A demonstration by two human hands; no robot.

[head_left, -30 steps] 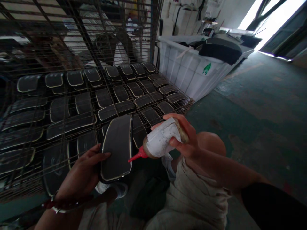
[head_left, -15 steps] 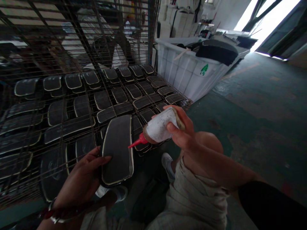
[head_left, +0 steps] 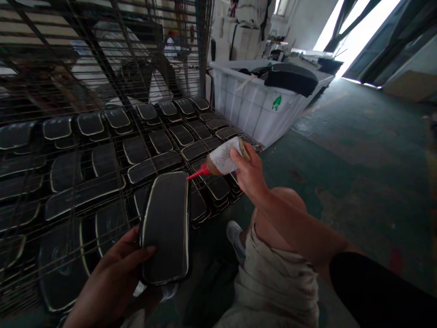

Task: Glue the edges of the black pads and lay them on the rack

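My left hand (head_left: pixel 112 278) holds a flat black oblong piece (head_left: pixel 166 225) with a pale line of glue round its rim, thumb resting on its lower left face. My right hand (head_left: pixel 251 175) grips a squeeze bottle (head_left: pixel 223 160) with a white label and a red nozzle. The nozzle tip sits at the piece's upper right corner. My bent knee (head_left: pixel 285 205) is below the right hand.
A wire rack (head_left: pixel 102 150) at the left carries several similar black pieces with pale rims, in rows. A white plastic crate (head_left: pixel 252 107) with dark items stands behind it. Green concrete floor (head_left: pixel 358 159) stretches to the right toward a bright doorway.
The bottle's nozzle has travelled up the right edge of the piece, from the lower corner to the top corner. The view has shifted a little, and the piece sits lower in it.
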